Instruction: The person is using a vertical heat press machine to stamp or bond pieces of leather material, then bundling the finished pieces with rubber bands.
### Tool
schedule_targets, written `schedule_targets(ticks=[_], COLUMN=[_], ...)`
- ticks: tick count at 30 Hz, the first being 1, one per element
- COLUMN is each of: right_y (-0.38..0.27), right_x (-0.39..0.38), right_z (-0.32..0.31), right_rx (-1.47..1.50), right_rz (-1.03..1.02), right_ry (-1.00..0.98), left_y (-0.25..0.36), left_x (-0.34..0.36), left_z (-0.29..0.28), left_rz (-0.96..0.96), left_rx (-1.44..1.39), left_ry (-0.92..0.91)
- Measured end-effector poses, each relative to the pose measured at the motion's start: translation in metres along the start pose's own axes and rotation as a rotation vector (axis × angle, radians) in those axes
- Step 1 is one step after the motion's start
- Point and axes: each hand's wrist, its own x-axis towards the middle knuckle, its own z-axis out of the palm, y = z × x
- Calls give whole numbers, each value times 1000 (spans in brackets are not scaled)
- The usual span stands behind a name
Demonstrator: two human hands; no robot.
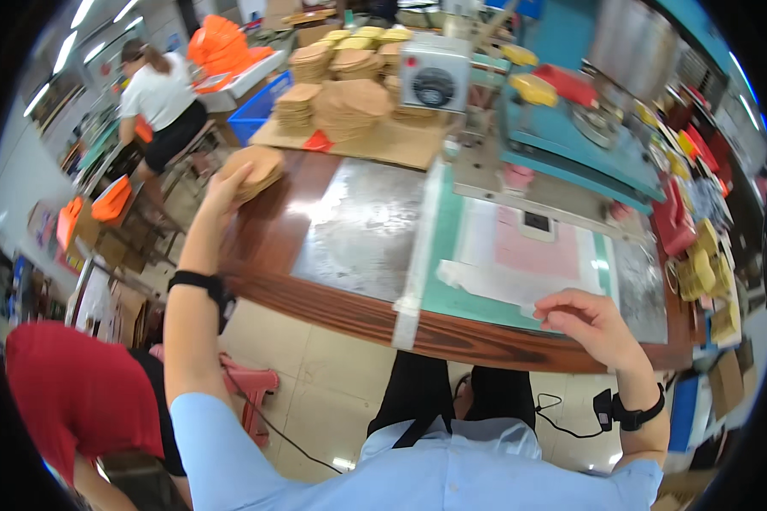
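My left hand (227,185) is at the table's left end, gripping the edge of a short stack of tan, rounded flat pieces (262,173) with its fingers on top. Near the front edge, my right hand (595,325) hovers with fingers loosely bent and apart, and nothing shows in them. Just beyond it lies a green mat (452,289) with a whitish sheet (477,279) and a pinkish rectangle (537,247) on it. The teal press-like machine (571,157) stands behind the mat. A metal plate (358,230) lies between my hands.
Taller stacks of tan pieces (351,109) stand on a cardboard sheet (366,150) at the back, beside a grey box with a round dial (435,75). A blue crate (260,111) is behind the left end. People sit at far left and near left, by a pink stool (251,387).
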Motion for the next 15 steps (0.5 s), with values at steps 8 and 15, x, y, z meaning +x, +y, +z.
schedule_targets(ticks=[8,15], right_y=[31,46], right_x=[-22,-74], right_z=[-29,-72], right_rx=[112,107], right_rz=[-97,-105], right_ry=[116,384], left_y=[-56,39], left_x=[76,-43], left_z=[-134,10], left_rz=[317,335], left_rx=[831,161], left_ry=[237,233])
